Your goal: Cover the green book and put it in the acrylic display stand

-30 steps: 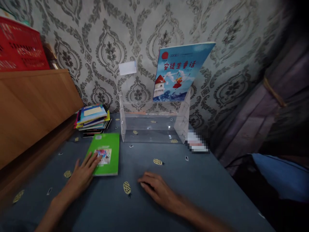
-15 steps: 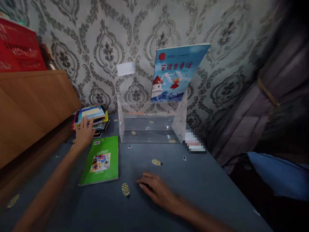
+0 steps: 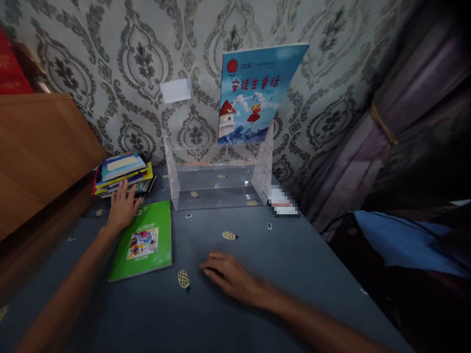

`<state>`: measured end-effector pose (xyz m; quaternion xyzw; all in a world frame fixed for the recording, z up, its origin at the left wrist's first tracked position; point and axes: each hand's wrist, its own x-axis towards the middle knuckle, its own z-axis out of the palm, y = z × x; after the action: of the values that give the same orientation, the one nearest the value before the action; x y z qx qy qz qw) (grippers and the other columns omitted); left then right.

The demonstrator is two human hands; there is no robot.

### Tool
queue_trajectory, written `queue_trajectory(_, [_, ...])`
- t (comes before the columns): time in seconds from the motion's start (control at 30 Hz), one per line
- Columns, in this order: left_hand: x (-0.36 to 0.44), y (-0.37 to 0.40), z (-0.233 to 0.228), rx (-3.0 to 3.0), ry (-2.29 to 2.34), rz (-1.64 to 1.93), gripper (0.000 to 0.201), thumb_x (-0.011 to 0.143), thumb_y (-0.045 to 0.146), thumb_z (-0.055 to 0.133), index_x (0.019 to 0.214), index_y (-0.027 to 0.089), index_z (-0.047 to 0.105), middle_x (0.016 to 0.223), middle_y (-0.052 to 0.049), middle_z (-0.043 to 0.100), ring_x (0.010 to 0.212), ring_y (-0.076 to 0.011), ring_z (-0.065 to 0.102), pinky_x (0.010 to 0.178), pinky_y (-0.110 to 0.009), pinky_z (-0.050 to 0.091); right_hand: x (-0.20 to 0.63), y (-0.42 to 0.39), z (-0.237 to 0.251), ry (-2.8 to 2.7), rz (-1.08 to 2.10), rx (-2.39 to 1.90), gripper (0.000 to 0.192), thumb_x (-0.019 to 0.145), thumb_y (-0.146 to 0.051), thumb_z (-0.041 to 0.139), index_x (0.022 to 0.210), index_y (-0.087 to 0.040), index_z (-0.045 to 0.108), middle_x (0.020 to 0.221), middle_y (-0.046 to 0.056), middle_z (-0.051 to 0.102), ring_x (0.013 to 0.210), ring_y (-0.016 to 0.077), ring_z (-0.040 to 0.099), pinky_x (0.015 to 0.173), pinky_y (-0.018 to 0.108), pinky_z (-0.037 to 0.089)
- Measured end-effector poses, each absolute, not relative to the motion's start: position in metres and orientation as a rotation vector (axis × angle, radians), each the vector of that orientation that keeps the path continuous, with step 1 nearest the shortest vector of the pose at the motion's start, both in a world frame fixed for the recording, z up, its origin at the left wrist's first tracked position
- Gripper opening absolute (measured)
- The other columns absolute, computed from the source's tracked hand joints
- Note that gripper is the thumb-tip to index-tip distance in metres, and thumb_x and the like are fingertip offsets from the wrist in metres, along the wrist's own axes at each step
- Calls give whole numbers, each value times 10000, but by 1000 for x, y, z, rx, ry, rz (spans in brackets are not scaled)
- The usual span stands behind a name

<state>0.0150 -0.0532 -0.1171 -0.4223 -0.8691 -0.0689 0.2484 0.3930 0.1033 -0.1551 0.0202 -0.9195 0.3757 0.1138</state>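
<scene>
My left hand [image 3: 123, 207] has its fingers spread, in front of a stack of books [image 3: 124, 166] and over the far left corner of a green book [image 3: 162, 240]. Whether it touches either one, I cannot tell. That green book lies flat on the table, with a colourful picture on its cover. On the bare tabletop rests my right hand [image 3: 230, 277], fingers loosely curled together and nothing seen in them. Beyond stands a clear plastic rack [image 3: 213, 176]. A blue picture book [image 3: 253, 98] leans upright at the rack's right side.
A blank white label [image 3: 175, 91] shows at the rack's upper left. Right of the rack lies a blurred-out flat item [image 3: 284, 202]. A wooden panel [image 3: 40, 152] borders the left side, and a tied curtain [image 3: 360, 147] hangs by the table's right edge.
My left hand has drawn back from the top of the stack toward the green book. The right hand stays on the table. The whole view has shifted slightly.
</scene>
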Motion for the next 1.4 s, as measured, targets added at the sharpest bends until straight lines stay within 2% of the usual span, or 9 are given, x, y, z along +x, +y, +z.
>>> queue_trajectory(0.07, [14,-59,-137,-1236,-2446,-236,607,982,423,361,1475,80,447,1634,-222,265,1544,-336,168,1200,-536,267,393,103,-155,-2690,1105,61,259,1021,-233,475,1087,-161,715,978,75,696,887,170,641,843,280,507])
queue_trajectory(0.13, [10,-63,-152,-1339,-2563,-280,603,969,442,336,1435,99,507,1581,-193,395,1505,-304,302,1183,-477,330,392,103,-156,-2684,1109,59,252,1015,-224,488,1088,-153,718,971,76,698,884,170,641,836,279,506])
queue_trajectory(0.27, [2,-68,-162,-1480,-2631,-345,602,950,443,265,1352,143,597,1386,-132,632,1334,-262,544,1125,-452,421,392,103,-152,-2667,1152,41,238,1004,-212,508,1096,-164,722,957,61,707,877,162,645,838,274,507])
queue_trajectory(0.5, [26,-85,-166,-1483,-2573,-421,637,930,500,264,1349,160,603,1364,-122,651,1302,-281,577,1108,-464,448,395,103,-148,-2600,1156,-62,231,1002,-200,509,1115,-171,708,1001,61,712,889,160,651,825,268,512])
queue_trajectory(0.63, [44,-97,-168,-1492,-2616,-481,669,922,573,272,1387,198,574,1410,-103,620,1354,-291,532,1149,-469,409,396,109,-152,-2590,975,-154,223,1007,-201,505,1133,-166,686,1047,75,693,990,179,634,925,304,497])
queue_trajectory(0.8, [64,-102,-174,-1486,-2611,-588,610,907,610,299,1474,442,449,1387,36,640,1340,-288,545,1146,-507,420,395,129,-155,-2607,748,-309,234,1002,-206,527,1205,-158,632,1274,114,652,1211,229,564,1074,412,412])
queue_trajectory(0.87, [74,-101,-175,-1515,-2604,-610,593,904,602,322,1479,493,419,1389,66,635,1348,-288,537,1146,-511,421,395,136,-156,-2640,680,-360,238,1001,-210,538,1218,-152,617,1317,125,633,1268,238,535,1101,427,380])
queue_trajectory(1.17, [125,-71,-175,-1616,-2563,-685,619,906,594,370,1353,249,620,1384,-92,640,1333,-335,548,1112,-530,448,395,156,-150,-2772,568,-493,223,1023,-199,497,1227,-148,571,1384,166,589,1332,271,500,1151,573,263])
queue_trajectory(1.4, [158,-20,-176,-1643,-2528,-840,650,879,625,405,1297,189,645,1345,-113,664,1334,-334,539,1118,-536,422,396,169,-144,-2675,630,-696,300,1066,-247,374,1268,-182,586,1291,123,667,1243,230,574,1135,471,295])
